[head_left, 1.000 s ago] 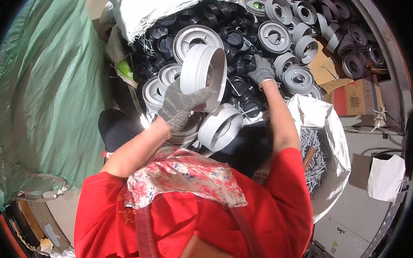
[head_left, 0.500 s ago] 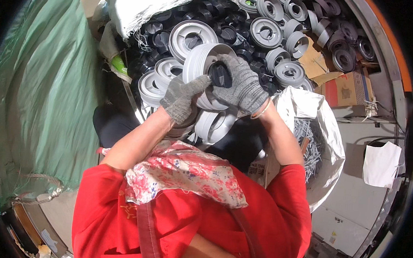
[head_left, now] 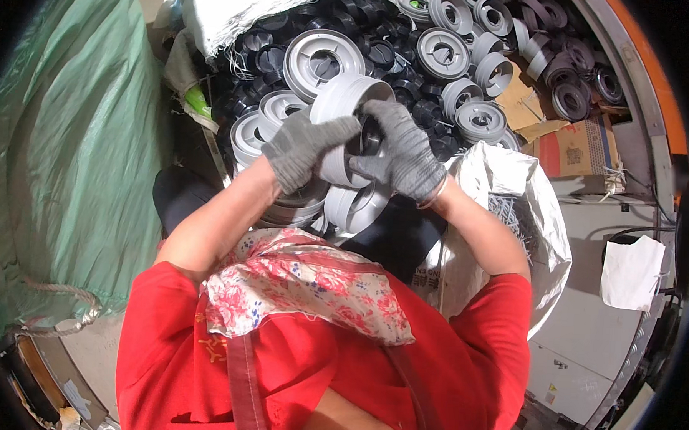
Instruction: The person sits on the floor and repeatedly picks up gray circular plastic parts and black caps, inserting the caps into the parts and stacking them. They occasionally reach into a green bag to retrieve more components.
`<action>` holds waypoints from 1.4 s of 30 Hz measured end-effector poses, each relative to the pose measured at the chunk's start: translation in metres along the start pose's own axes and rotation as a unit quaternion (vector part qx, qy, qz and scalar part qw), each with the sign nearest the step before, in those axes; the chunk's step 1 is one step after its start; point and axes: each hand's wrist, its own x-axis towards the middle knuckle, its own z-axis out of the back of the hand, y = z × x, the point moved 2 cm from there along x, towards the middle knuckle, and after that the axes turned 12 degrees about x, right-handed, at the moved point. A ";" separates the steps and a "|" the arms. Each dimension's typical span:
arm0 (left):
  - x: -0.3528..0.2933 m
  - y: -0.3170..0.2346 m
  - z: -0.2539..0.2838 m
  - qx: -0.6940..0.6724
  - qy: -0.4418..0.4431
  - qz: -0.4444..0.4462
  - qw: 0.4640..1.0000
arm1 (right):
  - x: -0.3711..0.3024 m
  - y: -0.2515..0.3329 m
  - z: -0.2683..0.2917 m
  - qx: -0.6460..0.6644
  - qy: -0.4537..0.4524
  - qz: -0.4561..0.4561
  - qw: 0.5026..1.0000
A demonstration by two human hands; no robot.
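Both my hands wear grey knit gloves and meet over a light grey plastic ring (head_left: 340, 99), tilted on its side. My left hand (head_left: 305, 146) grips the ring's wall, thumb laid across it. At the ring's opening, my right hand (head_left: 410, 155) has its fingers and thumb closed about a round black plastic cap (head_left: 372, 136), partly hidden by the glove. Whether the cap is seated in the ring cannot be made out. Below my hands lies another grey ring (head_left: 358, 208). A wide flanged ring (head_left: 323, 60) rests just beyond them on a heap of black caps (head_left: 270, 58).
At the far right are piled more grey rings (head_left: 482, 121) beside a cardboard box (head_left: 574, 148). An open white sack (head_left: 547, 247) with thin grey strips stands by my right arm. Green sheeting (head_left: 77, 165) hangs at left, and a white sack (head_left: 253, 11) lies at the far side.
The ring has turned more on its side, and the black cap has turned edgewise toward its opening. My right thumb has come round into view below the cap.
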 end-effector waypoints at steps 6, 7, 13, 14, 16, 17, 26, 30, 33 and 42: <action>-0.010 -0.003 -0.015 0.087 -0.050 -0.045 0.994 | 0.000 0.002 0.006 0.393 0.080 -0.347 0.848; -0.010 -0.003 -0.017 0.073 -0.051 -0.054 0.995 | -0.001 -0.030 -0.013 0.346 0.026 -0.180 0.920; 0.001 0.004 -0.008 0.425 -0.046 -0.256 0.867 | -0.015 -0.028 0.001 0.440 0.004 -0.065 0.896; 0.009 0.000 -0.001 0.464 -0.049 -0.303 0.831 | -0.012 -0.038 0.006 0.382 0.035 -0.111 0.917; 0.025 -0.019 0.010 0.701 -0.086 -0.339 0.621 | -0.008 -0.046 0.009 0.085 0.167 -0.388 0.902; 0.033 -0.021 0.015 0.765 -0.090 -0.305 0.560 | -0.016 -0.057 0.007 -0.135 0.208 -0.182 0.952; 0.031 0.033 -0.004 0.478 0.003 -0.135 0.868 | -0.058 -0.139 -0.041 -0.084 0.280 -0.106 0.950; 0.020 0.046 -0.013 0.238 -0.054 -0.011 0.970 | -0.041 -0.109 0.015 0.062 0.075 -0.005 0.995; 0.019 0.044 -0.014 -0.011 0.153 0.158 0.975 | -0.007 -0.091 0.045 0.235 0.130 -0.199 0.943; 0.015 0.041 -0.021 0.001 0.013 0.111 0.994 | 0.033 -0.233 -0.020 -0.232 -0.069 -0.337 0.910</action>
